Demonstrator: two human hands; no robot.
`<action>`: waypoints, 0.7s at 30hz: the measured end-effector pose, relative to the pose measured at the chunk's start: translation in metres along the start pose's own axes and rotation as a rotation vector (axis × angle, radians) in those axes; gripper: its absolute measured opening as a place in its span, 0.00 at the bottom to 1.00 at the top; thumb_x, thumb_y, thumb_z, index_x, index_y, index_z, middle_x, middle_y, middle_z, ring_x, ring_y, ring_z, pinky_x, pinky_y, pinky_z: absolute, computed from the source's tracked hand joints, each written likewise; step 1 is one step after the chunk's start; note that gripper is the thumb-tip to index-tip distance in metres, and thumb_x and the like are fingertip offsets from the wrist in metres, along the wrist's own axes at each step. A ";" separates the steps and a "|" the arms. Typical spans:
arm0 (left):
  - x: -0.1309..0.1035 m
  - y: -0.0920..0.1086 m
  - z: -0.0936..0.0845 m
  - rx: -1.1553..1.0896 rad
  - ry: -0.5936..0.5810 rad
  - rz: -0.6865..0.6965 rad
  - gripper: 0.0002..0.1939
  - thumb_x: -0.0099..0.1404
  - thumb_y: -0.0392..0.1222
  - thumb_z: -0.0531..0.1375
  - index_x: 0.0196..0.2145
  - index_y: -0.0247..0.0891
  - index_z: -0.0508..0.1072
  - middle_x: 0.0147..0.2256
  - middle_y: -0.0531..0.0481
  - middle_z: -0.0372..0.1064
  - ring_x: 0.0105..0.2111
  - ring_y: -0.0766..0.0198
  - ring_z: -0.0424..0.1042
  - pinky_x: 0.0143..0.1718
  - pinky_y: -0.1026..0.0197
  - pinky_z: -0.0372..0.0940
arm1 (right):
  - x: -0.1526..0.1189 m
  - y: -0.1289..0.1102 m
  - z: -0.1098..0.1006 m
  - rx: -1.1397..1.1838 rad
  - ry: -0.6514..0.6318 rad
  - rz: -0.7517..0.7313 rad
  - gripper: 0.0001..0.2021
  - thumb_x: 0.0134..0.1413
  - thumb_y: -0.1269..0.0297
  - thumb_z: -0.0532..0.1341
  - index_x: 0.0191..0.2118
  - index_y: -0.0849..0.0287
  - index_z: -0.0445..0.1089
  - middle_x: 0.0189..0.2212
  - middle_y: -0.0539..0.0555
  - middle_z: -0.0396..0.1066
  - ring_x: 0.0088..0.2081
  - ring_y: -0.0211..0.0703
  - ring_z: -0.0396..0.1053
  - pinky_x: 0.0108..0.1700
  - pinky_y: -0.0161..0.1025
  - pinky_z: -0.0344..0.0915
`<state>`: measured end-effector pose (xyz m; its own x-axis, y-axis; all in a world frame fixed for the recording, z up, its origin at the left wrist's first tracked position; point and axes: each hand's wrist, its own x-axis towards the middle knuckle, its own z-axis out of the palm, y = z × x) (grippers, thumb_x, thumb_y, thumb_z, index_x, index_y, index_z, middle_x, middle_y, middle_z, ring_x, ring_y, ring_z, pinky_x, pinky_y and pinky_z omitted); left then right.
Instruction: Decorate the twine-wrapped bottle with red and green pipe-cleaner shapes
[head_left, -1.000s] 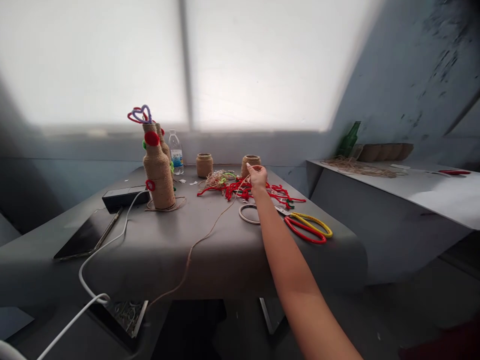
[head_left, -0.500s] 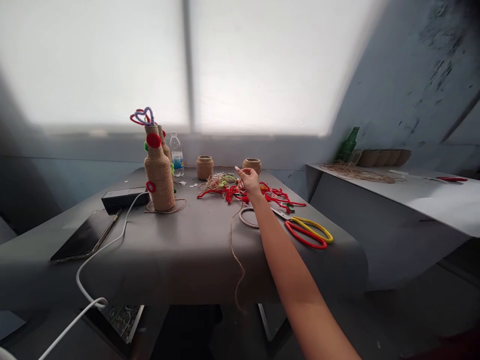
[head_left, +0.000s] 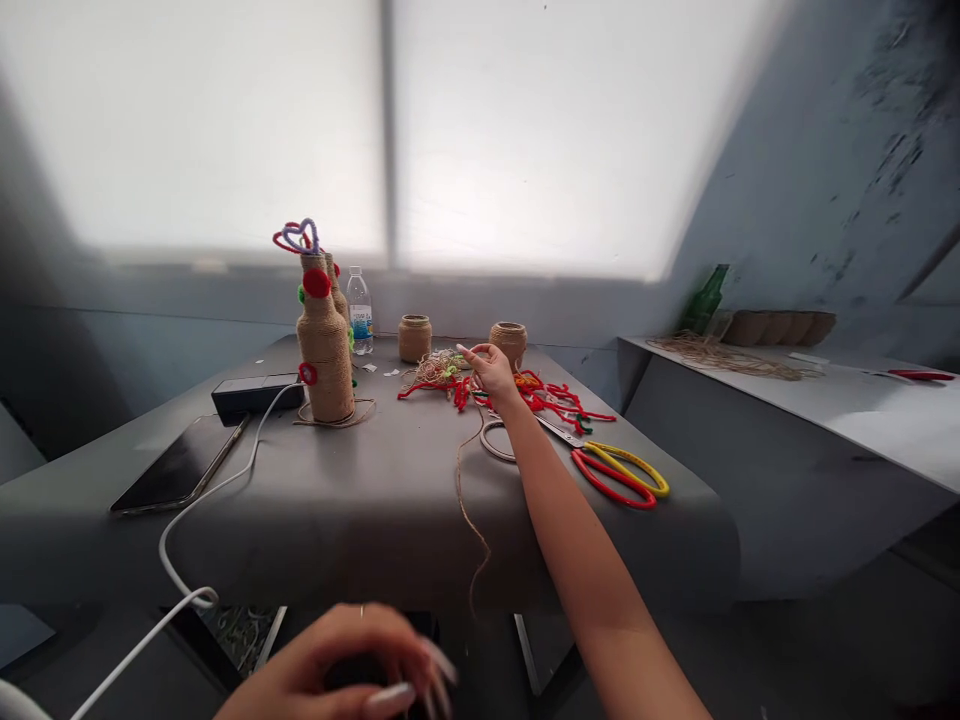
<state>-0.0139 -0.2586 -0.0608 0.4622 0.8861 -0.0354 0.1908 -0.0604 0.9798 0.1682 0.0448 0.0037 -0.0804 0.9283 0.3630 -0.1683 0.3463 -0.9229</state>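
Observation:
My right hand [head_left: 491,375] reaches over the pile of red fuzzy pipe cleaners [head_left: 559,398] on the table. Its thumb is stretched out to the left, apart from the bent fingers, and nothing shows in its grasp; the palm side is hidden. A strand of brown twine [head_left: 461,490] runs from just below this hand over the table's front edge and hangs down. Low in front of the table, my left hand [head_left: 337,660] has loosely curved fingers with blurred tips and holds nothing I can see. Scissors [head_left: 619,470] with red and yellow handles lie beside my right forearm.
Twine-wrapped bottles [head_left: 328,350], a plastic water bottle [head_left: 361,315] and two twine-wrapped jars [head_left: 415,340] stand on the table. At left lie a phone [head_left: 176,465], a black box [head_left: 255,395] and a white cable [head_left: 169,540]. A side table [head_left: 885,410] holds a green bottle [head_left: 705,300].
My left hand has come into view at the bottom. My right hand stays over the pile, slightly lower in the view. The whole scene has shifted a little to the right.

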 end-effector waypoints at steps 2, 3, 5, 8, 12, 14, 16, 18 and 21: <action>0.024 0.023 -0.010 0.094 0.126 0.174 0.20 0.61 0.53 0.59 0.49 0.45 0.73 0.48 0.45 0.70 0.46 0.54 0.68 0.49 0.57 0.62 | -0.004 -0.003 0.003 0.011 -0.106 0.003 0.26 0.31 0.47 0.71 0.31 0.56 0.58 0.13 0.39 0.56 0.12 0.27 0.50 0.14 0.30 0.45; 0.041 0.034 -0.018 0.156 0.203 0.213 0.24 0.61 0.53 0.60 0.54 0.47 0.69 0.53 0.46 0.66 0.50 0.54 0.65 0.52 0.56 0.60 | -0.007 -0.004 0.004 0.011 -0.164 0.002 0.25 0.33 0.48 0.70 0.31 0.56 0.59 0.14 0.39 0.57 0.12 0.27 0.51 0.14 0.30 0.45; 0.085 0.052 -0.037 0.301 0.384 0.236 0.31 0.60 0.53 0.60 0.59 0.45 0.61 0.59 0.44 0.58 0.55 0.53 0.60 0.55 0.55 0.58 | -0.011 -0.006 0.007 -0.002 -0.265 0.004 0.24 0.35 0.49 0.69 0.32 0.57 0.60 0.16 0.40 0.60 0.13 0.27 0.53 0.15 0.29 0.47; 0.156 0.070 -0.068 0.446 0.449 0.182 0.33 0.54 0.57 0.64 0.52 0.34 0.68 0.53 0.38 0.65 0.52 0.49 0.63 0.51 0.54 0.60 | -0.016 -0.007 0.011 -0.030 -0.347 0.012 0.22 0.36 0.49 0.69 0.31 0.57 0.61 0.17 0.42 0.62 0.16 0.28 0.57 0.17 0.28 0.50; 0.213 0.079 -0.098 0.225 -0.088 0.131 0.23 0.54 0.58 0.63 0.29 0.31 0.75 0.30 0.43 0.71 0.33 0.60 0.71 0.36 0.60 0.64 | -0.018 -0.010 0.013 -0.036 -0.359 0.032 0.24 0.33 0.48 0.69 0.31 0.58 0.62 0.18 0.43 0.65 0.18 0.30 0.61 0.19 0.28 0.54; 0.220 0.076 -0.108 0.113 -0.093 0.201 0.23 0.54 0.59 0.63 0.27 0.31 0.74 0.24 0.49 0.68 0.25 0.68 0.66 0.30 0.64 0.61 | -0.018 -0.011 0.013 -0.016 -0.359 0.054 0.24 0.33 0.48 0.69 0.32 0.58 0.62 0.19 0.43 0.65 0.18 0.30 0.61 0.20 0.29 0.55; 0.218 0.070 -0.115 0.061 -0.030 0.253 0.24 0.55 0.59 0.62 0.29 0.31 0.74 0.19 0.54 0.62 0.20 0.72 0.59 0.24 0.67 0.56 | -0.019 -0.013 0.012 0.019 -0.372 0.064 0.23 0.33 0.51 0.70 0.32 0.58 0.62 0.20 0.43 0.66 0.19 0.30 0.60 0.21 0.28 0.56; 0.213 0.065 -0.120 0.023 0.006 0.261 0.24 0.56 0.60 0.61 0.31 0.31 0.75 0.16 0.57 0.56 0.17 0.74 0.53 0.20 0.68 0.50 | -0.019 -0.013 0.010 0.053 -0.407 0.062 0.22 0.35 0.52 0.70 0.34 0.58 0.63 0.21 0.43 0.66 0.20 0.29 0.61 0.22 0.28 0.56; 0.209 0.063 -0.124 -0.049 0.023 0.241 0.23 0.56 0.58 0.62 0.32 0.32 0.74 0.15 0.60 0.48 0.15 0.76 0.45 0.17 0.67 0.43 | -0.021 -0.016 0.005 0.072 -0.461 0.080 0.20 0.38 0.53 0.69 0.35 0.58 0.65 0.22 0.43 0.65 0.21 0.28 0.60 0.22 0.27 0.55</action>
<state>-0.0130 -0.0202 0.0176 0.4693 0.8590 0.2047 0.0351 -0.2498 0.9677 0.1673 0.0191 0.0113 -0.5212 0.7890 0.3252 -0.2099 0.2509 -0.9450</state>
